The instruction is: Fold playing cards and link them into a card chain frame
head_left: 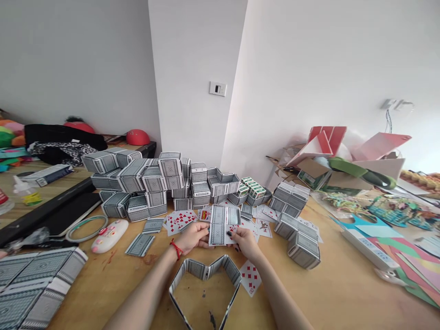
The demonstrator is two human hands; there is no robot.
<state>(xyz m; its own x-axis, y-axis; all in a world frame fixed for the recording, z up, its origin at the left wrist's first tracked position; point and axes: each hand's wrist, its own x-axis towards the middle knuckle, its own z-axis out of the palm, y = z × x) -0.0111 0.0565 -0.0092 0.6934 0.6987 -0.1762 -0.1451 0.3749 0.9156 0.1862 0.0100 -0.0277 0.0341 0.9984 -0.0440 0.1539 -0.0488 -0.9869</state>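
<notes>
Both hands hold playing cards (218,225) up in the middle of the head view, their grey patterned backs facing me. My left hand (193,237), with a red string bracelet (176,249) at the wrist, is closed on their left edge. On the right side my right hand (246,240) pinches them, and part of a red card face shows by its thumb. Just below the hands stands a heart-shaped wall (182,274) folded from cards. A red diamond card (251,277) lies face up beside it. Face-up cards (180,221) are spread behind the hands.
Card-built blocks (132,174) are stacked along the back, with another block (304,250) at right and a large one (30,284) at lower left. A white mouse (110,236) lies left. At right are a power strip (369,250), coloured paper (409,261) and a cluttered box (314,172).
</notes>
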